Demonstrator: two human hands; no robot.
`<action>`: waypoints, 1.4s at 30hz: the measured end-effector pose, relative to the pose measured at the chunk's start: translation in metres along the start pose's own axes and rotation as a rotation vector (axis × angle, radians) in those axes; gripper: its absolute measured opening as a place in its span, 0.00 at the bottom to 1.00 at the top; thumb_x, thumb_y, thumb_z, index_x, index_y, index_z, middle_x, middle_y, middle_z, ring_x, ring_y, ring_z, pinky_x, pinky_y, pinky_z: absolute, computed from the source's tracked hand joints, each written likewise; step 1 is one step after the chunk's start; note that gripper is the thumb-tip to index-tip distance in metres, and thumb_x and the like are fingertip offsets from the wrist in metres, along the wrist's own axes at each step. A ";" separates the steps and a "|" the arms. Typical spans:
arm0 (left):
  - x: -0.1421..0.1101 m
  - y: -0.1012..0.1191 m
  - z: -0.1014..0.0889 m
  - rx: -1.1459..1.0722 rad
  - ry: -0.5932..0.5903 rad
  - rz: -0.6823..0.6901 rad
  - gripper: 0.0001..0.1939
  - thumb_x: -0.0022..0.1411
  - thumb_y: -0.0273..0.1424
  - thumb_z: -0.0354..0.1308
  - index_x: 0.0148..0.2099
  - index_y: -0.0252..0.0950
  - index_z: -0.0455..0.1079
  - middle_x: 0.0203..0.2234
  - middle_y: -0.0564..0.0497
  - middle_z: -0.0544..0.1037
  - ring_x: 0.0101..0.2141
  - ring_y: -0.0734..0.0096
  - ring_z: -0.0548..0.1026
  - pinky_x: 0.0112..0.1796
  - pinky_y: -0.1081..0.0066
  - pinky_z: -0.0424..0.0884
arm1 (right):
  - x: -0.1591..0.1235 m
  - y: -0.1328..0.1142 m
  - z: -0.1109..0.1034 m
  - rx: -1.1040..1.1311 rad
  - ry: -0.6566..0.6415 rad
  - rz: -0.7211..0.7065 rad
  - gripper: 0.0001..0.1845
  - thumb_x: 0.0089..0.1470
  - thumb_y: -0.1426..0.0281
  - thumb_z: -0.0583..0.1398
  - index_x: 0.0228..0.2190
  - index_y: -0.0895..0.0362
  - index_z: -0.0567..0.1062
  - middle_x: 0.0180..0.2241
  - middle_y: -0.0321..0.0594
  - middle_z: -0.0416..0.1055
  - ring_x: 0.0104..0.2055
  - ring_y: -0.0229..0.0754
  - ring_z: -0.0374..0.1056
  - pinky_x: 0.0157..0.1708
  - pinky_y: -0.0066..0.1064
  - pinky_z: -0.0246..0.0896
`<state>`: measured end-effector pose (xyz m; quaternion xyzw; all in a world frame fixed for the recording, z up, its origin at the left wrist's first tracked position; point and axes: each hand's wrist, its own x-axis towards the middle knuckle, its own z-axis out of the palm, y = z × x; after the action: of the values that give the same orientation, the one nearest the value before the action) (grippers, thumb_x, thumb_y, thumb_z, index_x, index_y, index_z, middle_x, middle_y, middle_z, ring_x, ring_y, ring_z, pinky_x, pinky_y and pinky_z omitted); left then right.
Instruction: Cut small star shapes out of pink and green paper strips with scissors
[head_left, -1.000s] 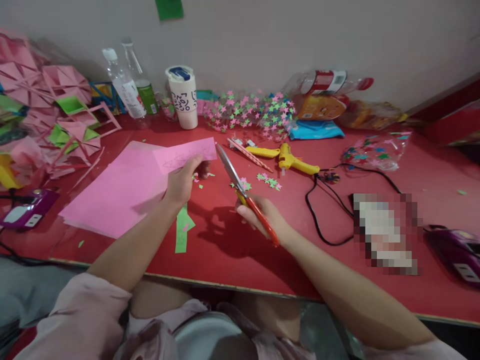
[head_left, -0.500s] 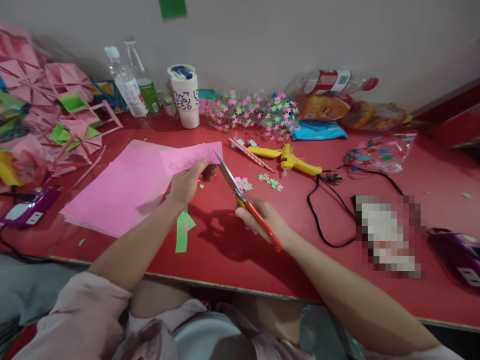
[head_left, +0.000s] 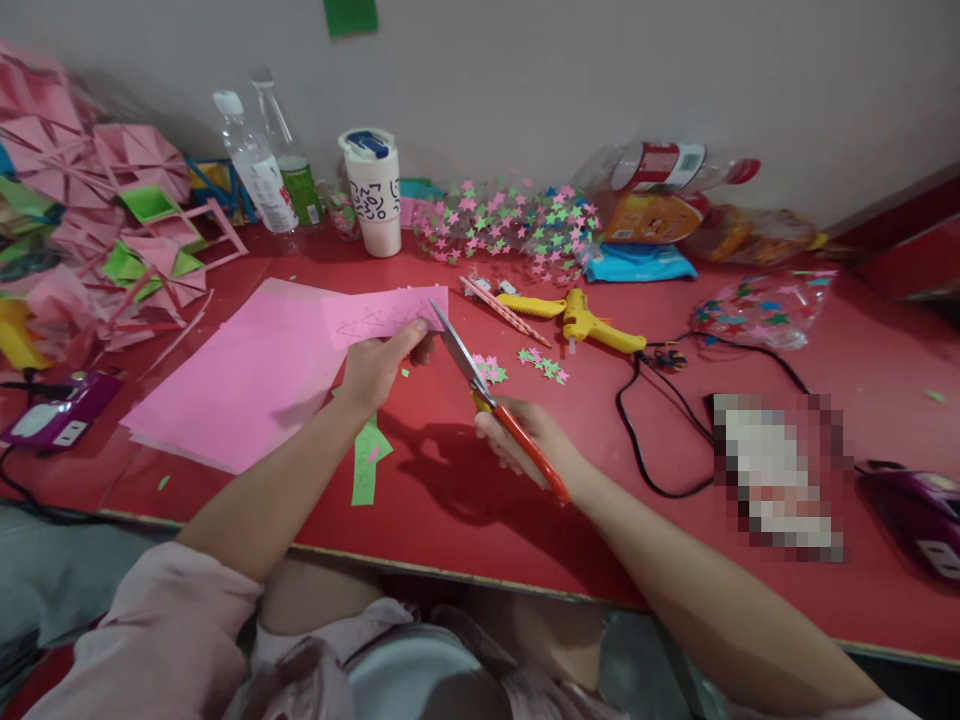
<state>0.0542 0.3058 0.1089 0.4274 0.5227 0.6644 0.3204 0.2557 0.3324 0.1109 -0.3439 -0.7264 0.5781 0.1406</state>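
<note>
My left hand [head_left: 386,365] pinches a pink paper strip [head_left: 379,312] with star outlines drawn on it, thumb on top. In my right hand [head_left: 525,440] is a pair of red-handled scissors [head_left: 517,430], fingers wrapped round the handles. The blades point up and left, their tips at the strip's right end. Just beyond the scissors lie small cut paper stars [head_left: 544,367] in pink and green. Larger pink paper sheets [head_left: 247,385] lie left of my left hand. Below that hand is a green paper scrap [head_left: 365,470].
Behind are a white cup [head_left: 373,195], bottles [head_left: 259,180] and star-filled clear bags [head_left: 510,230]. A yellow glue gun [head_left: 600,325] trails a black cord at right. Pink paper constructions [head_left: 112,190] crowd the left. The red table's front edge [head_left: 450,575] runs near my lap.
The view has shifted slightly. Both hands keep almost the same position, with the scissor tips still at the strip's right end.
</note>
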 end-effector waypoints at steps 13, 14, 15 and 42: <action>0.002 0.006 -0.002 -0.022 0.016 0.051 0.12 0.55 0.34 0.57 0.21 0.36 0.68 0.14 0.55 0.70 0.18 0.78 0.68 0.22 0.75 0.65 | 0.000 -0.003 -0.002 -0.024 -0.028 0.023 0.27 0.50 0.44 0.57 0.22 0.54 0.61 0.14 0.27 0.54 0.15 0.31 0.52 0.16 0.26 0.47; 0.002 0.006 -0.003 -0.010 0.021 0.048 0.12 0.55 0.34 0.57 0.21 0.36 0.68 0.14 0.55 0.69 0.18 0.78 0.68 0.21 0.75 0.65 | 0.000 -0.002 -0.003 -0.029 -0.036 0.018 0.27 0.50 0.44 0.57 0.22 0.55 0.61 0.14 0.27 0.54 0.15 0.31 0.52 0.16 0.26 0.47; 0.002 0.007 -0.004 0.005 0.024 0.042 0.13 0.54 0.35 0.58 0.21 0.36 0.68 0.14 0.55 0.69 0.17 0.78 0.68 0.21 0.75 0.65 | 0.000 -0.002 -0.003 -0.037 -0.041 0.013 0.27 0.50 0.44 0.57 0.22 0.55 0.61 0.14 0.27 0.54 0.15 0.31 0.52 0.17 0.26 0.47; 0.001 0.010 -0.005 0.053 0.051 0.024 0.13 0.53 0.36 0.59 0.21 0.35 0.68 0.14 0.54 0.71 0.17 0.78 0.68 0.21 0.75 0.66 | 0.000 -0.001 -0.002 -0.067 -0.040 -0.007 0.28 0.51 0.42 0.54 0.21 0.54 0.61 0.14 0.27 0.54 0.15 0.31 0.50 0.16 0.27 0.42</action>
<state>0.0498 0.3020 0.1187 0.4248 0.5430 0.6649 0.2875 0.2563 0.3341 0.1120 -0.3340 -0.7493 0.5599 0.1165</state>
